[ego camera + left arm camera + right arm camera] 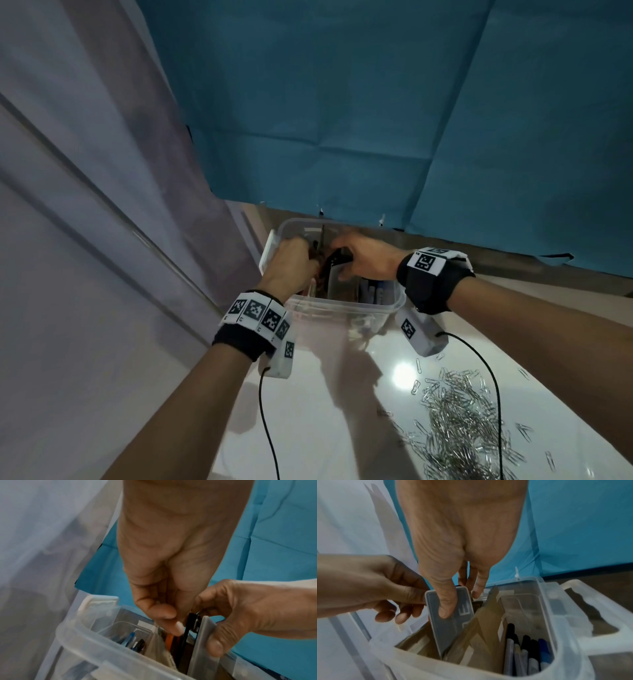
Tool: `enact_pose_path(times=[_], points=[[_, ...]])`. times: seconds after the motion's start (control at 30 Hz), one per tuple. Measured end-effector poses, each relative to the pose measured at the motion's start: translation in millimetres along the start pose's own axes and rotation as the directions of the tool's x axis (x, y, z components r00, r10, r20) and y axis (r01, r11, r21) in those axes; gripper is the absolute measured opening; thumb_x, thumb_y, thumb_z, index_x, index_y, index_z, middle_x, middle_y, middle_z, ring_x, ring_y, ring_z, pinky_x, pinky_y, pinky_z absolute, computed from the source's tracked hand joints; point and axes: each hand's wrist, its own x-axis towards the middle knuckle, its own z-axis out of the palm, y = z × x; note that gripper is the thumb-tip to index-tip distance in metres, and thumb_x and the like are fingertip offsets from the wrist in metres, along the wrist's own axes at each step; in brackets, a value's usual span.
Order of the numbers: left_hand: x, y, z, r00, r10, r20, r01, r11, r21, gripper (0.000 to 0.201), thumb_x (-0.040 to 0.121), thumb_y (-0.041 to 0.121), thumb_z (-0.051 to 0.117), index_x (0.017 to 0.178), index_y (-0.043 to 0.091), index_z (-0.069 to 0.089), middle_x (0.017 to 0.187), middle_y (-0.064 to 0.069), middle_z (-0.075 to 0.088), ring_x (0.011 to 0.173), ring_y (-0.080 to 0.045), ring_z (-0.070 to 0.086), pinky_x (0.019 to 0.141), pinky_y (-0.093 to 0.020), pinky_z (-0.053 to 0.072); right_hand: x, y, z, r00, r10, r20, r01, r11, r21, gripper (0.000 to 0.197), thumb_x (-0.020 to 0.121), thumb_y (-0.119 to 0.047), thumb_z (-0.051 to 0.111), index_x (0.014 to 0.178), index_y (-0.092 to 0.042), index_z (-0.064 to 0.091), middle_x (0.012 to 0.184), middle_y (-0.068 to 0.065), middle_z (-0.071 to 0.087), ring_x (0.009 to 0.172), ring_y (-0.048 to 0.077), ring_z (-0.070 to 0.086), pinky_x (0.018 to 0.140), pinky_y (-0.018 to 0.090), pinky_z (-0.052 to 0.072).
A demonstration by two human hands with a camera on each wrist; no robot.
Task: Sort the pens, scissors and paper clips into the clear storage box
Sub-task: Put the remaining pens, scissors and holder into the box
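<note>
Both hands are met over the box (342, 308) at mid-frame. A grey case (450, 620) is pinched by the right hand (453, 547), thumb on its face, long axis approx vertical, lower end already in the middle slot. A black handle (189, 623), prob scissors, is pinched by the left hand (171, 561) just beside it. Pens (527, 653) are stood at lower right; clips (462, 418) are left on the table.

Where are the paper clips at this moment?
In the head view, the paper clips lie heaped on the white table at lower right, outside the clear storage box.
</note>
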Motion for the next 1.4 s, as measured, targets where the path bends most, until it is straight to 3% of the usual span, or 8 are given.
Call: enact_pose_path(times=[0.07,0.23,0.37,0.5,0.63,1.03,1.17,1.4], points=[[-1,-2,2,1.000,-0.025,-0.001,0.025,0.999,-0.037,0.018,0.093,0.014,0.062,0.085,0.002,0.073,0.064,0.000,0.063,0.053,-0.009,0.060,0.053,-0.022,0.043,2,1,7,0.999,0.024,0.021,-0.025,0.999,0.031,0.038,0.079,-0.013,0.079,0.114,-0.019,0.066,0.100,-0.008,0.062,0.090,0.013,0.059,0.063,0.014,0.041],[-5,4,2,0.998,-0.064,-0.001,0.064,0.997,-0.050,0.019,0.093,0.018,0.061,0.086,0.004,0.071,0.072,-0.007,0.069,0.059,-0.016,0.064,0.045,-0.020,0.036,1,2,22,0.999,0.052,-0.014,-0.052,0.998,0.031,0.039,0.078,-0.013,0.079,0.110,-0.018,0.058,0.104,-0.003,0.062,0.096,0.021,0.062,0.075,0.029,0.049],[-8,6,5,0.995,-0.083,0.047,0.086,0.994,-0.073,0.018,0.095,0.016,0.055,0.088,0.006,0.068,0.068,-0.003,0.070,0.049,-0.004,0.063,0.047,-0.021,0.043,-4,-5,37,0.998,0.011,-0.059,-0.016,0.997,-0.078,0.033,0.080,-0.019,0.076,0.100,-0.018,0.051,0.102,0.006,0.063,0.087,0.024,0.060,0.073,0.037,0.053],[-10,0,5,0.997,-0.071,0.020,0.073,0.988,-0.133,0.022,0.098,0.018,0.052,0.091,0.004,0.068,0.075,-0.009,0.073,0.059,-0.015,0.070,0.062,-0.035,0.060,-3,-3,38,0.999,0.053,-0.005,-0.053,0.990,-0.133,0.011,0.081,-0.014,0.071,0.087,-0.012,0.062,0.100,0.009,0.068,0.090,0.029,0.064,0.073,0.032,0.051],[-14,4,-7,0.995,-0.067,0.077,0.086,0.958,-0.273,0.023,0.100,0.006,0.046,0.094,0.000,0.067,0.074,-0.014,0.073,0.048,-0.010,0.065,0.046,-0.022,0.049,-8,5,15,0.999,0.019,-0.044,-0.022,0.998,-0.066,0.005,0.086,-0.012,0.066,0.085,-0.013,0.070,0.090,0.002,0.071,0.084,0.020,0.065,0.075,0.033,0.054],[-15,31,-59,0.987,0.119,-0.110,-0.130,0.986,-0.101,0.025,0.098,0.021,0.059,0.091,0.003,0.074,0.085,-0.010,0.074,0.078,-0.024,0.068,0.074,-0.037,0.055,-23,33,-25,0.993,0.042,-0.114,-0.039,0.999,0.027,0.010,0.086,-0.017,0.066,0.077,-0.015,0.069,0.080,0.005,0.072,0.073,0.022,0.065,0.065,0.028,0.050],[-19,25,-57,0.998,0.029,-0.064,-0.047,0.956,-0.290,0.023,0.100,0.018,0.060,0.085,0.005,0.072,0.077,-0.011,0.076,0.074,-0.024,0.076,0.079,-0.046,0.062,-27,29,-23,0.991,0.022,-0.132,-0.017,0.999,0.041,0.009,0.088,-0.018,0.067,0.083,-0.012,0.072,0.081,0.004,0.072,0.076,0.023,0.067,0.070,0.033,0.055],[-22,19,-31,0.995,-0.089,0.044,0.098,0.953,-0.287,0.024,0.100,0.016,0.061,0.084,0.002,0.072,0.074,-0.012,0.076,0.062,-0.010,0.074,0.070,-0.030,0.063,-30,33,-24,0.993,0.025,-0.111,-0.017,0.998,0.065,0.011,0.090,-0.020,0.067,0.091,-0.012,0.075,0.090,0.001,0.074,0.084,0.018,0.068,0.077,0.034,0.057]])
